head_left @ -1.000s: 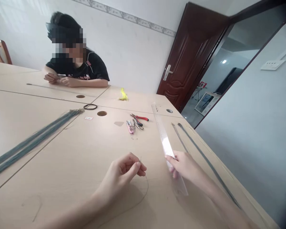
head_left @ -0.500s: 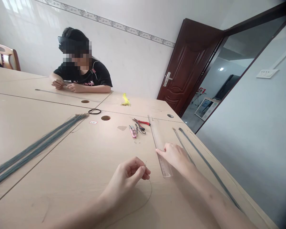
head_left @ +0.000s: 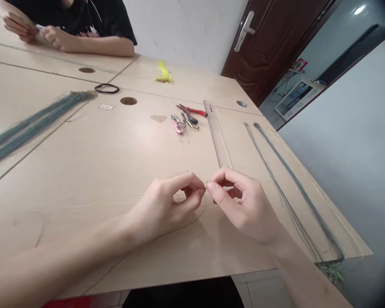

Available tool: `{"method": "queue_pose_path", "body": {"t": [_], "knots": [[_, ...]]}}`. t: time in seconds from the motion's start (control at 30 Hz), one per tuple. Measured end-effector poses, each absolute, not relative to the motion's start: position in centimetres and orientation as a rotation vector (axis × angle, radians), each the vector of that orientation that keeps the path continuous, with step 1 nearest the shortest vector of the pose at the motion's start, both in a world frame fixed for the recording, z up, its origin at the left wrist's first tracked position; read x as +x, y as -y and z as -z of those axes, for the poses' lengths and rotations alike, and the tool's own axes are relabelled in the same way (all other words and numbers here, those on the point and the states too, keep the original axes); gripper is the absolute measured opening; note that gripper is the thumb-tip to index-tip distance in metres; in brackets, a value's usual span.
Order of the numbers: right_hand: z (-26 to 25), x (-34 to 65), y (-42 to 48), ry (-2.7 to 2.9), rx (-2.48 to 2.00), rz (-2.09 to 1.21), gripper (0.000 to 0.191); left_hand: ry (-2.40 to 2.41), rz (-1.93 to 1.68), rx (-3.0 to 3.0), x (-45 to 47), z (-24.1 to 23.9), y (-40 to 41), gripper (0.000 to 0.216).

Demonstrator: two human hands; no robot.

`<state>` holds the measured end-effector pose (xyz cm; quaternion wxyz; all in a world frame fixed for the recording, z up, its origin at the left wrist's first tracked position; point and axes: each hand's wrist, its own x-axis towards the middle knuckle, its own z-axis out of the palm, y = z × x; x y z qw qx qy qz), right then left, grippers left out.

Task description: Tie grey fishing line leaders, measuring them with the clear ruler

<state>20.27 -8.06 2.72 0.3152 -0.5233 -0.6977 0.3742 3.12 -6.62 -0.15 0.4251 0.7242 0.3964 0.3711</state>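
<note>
My left hand (head_left: 176,196) pinches the end of a thin dark cord (head_left: 199,217) between thumb and forefinger. From there the cord curves down and runs left across the table toward its front edge. Fingertip to fingertip with it, my right hand (head_left: 240,199) is closed in a pinch on the same end, where a tiny loop shows; its exact form is too small to make out. Just beyond my right hand lies a clear ruler (head_left: 216,141). Farther off are red-and-black pliers (head_left: 192,114) and pink thread snips (head_left: 177,125), with a small metal tool beside them.
Bundles of grey-green cords lie at left (head_left: 35,122) and right (head_left: 295,188). A black band (head_left: 107,88), a small label (head_left: 106,107), a cable hole (head_left: 128,101) and a yellow bundle (head_left: 164,73) are farther back. Across the table sits another person (head_left: 105,30), hands together.
My right hand has left the ruler and moved to the cord end, meeting my left fingertips. The view has tilted down, now showing the table's front edge.
</note>
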Motion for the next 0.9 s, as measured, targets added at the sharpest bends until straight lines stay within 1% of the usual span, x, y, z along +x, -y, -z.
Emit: {"method": "queue_pose_path", "body": {"t": [0.2,0.43,0.53,0.67,0.73,0.83,0.9], "knots": [[-2.3,20.6,8.0,1.848,-1.36,-0.983,0.01,-0.976,-1.021,1.971,3.3,0.5,6.4,0.014],[-2.4,20.8,8.0,1.836,-1.327,-1.025,0.014,-0.96,-1.031,1.983,3.3,0.5,6.4,0.013],[-2.5,20.9,8.2,1.83,-1.314,-1.009,0.013,-0.939,-1.012,1.821,3.3,0.2,6.4,0.013],[-2.4,20.8,8.4,1.874,-1.244,-0.862,0.012,-0.836,-1.022,1.448,3.3,-0.3,6.3,0.016],[-2.3,20.7,8.3,1.917,-1.197,-0.769,0.011,-0.804,-0.998,1.351,3.3,-0.4,6.3,0.016],[-1.9,20.8,8.2,2.025,-1.058,-0.505,0.009,-0.825,-0.983,1.322,3.3,-0.5,6.4,0.016],[-1.8,21.0,8.2,2.091,-0.966,-0.29,0.011,-0.857,-1.022,1.36,3.4,-0.5,6.5,0.016]]}}
